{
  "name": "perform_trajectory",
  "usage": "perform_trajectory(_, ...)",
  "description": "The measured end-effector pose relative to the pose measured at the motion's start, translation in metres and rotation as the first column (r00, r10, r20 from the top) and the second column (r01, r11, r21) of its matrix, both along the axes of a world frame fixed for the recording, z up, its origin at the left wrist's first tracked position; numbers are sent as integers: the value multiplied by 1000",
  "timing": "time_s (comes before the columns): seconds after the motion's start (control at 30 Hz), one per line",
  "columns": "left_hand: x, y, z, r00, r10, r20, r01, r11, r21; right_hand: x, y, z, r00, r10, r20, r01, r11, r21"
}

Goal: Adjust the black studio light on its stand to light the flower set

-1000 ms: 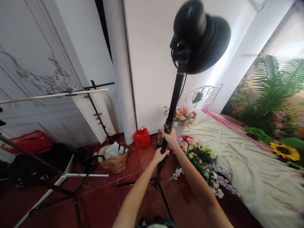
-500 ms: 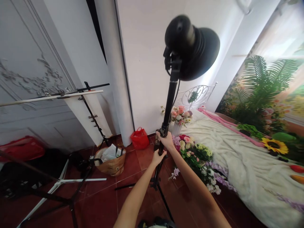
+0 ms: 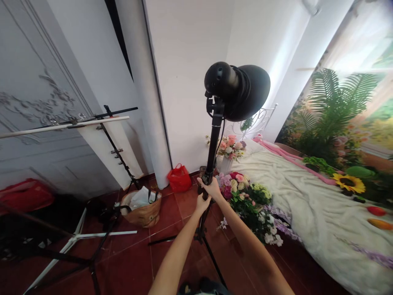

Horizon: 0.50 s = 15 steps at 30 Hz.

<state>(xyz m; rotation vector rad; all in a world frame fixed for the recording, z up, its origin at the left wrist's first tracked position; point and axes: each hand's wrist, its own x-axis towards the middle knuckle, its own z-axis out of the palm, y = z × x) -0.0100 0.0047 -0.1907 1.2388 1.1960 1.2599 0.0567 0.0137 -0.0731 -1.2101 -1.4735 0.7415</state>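
A black light stand (image 3: 212, 149) rises in front of me from spread legs on the floor. On its top sits a black studio lamp (image 3: 236, 91) with a round reflector facing right, and a thin cable hangs beside the pole. My right hand (image 3: 211, 188) is wrapped around the pole at the collar joint, its thumb reaching to the left. Just below it, my left hand (image 3: 202, 203) grips the same pole. Both hands are closed, and the far sides of their fingers are hidden.
Right of the stand, artificial flowers (image 3: 242, 188) lie against a bed with a cream blanket (image 3: 301, 188). A red bag (image 3: 179, 178) and a woven basket (image 3: 143, 209) stand on the tiled floor. At left are a white-legged stand (image 3: 78, 235) and a clamped crossbar (image 3: 92, 121).
The lamp head has dropped noticeably, and the pole section above my hands is shorter. Both hands still hold the stand at nearly the same place. The view has shifted slightly.
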Motion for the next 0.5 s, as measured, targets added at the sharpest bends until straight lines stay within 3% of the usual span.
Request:
perform_trajectory(0.13,4,2,-8,998,63,8,-63,998,25,25,1,-1,971,240,20,-238,969,-72)
perform_trajectory(0.2,5,3,-12,997,83,5,-84,996,29,47,0,-13,916,401,-20,-400,908,-124)
perform_trajectory(0.27,6,4,-16,996,93,-3,-93,995,24,69,-2,-34,872,487,-39,-486,855,-183)
perform_trajectory(0.37,6,5,-20,996,88,-34,-87,996,30,91,-11,-75,882,471,-7,-459,857,-235)
perform_trajectory(0.5,6,6,-24,992,89,-87,-84,994,65,95,-24,-117,938,337,78,-314,924,-219)
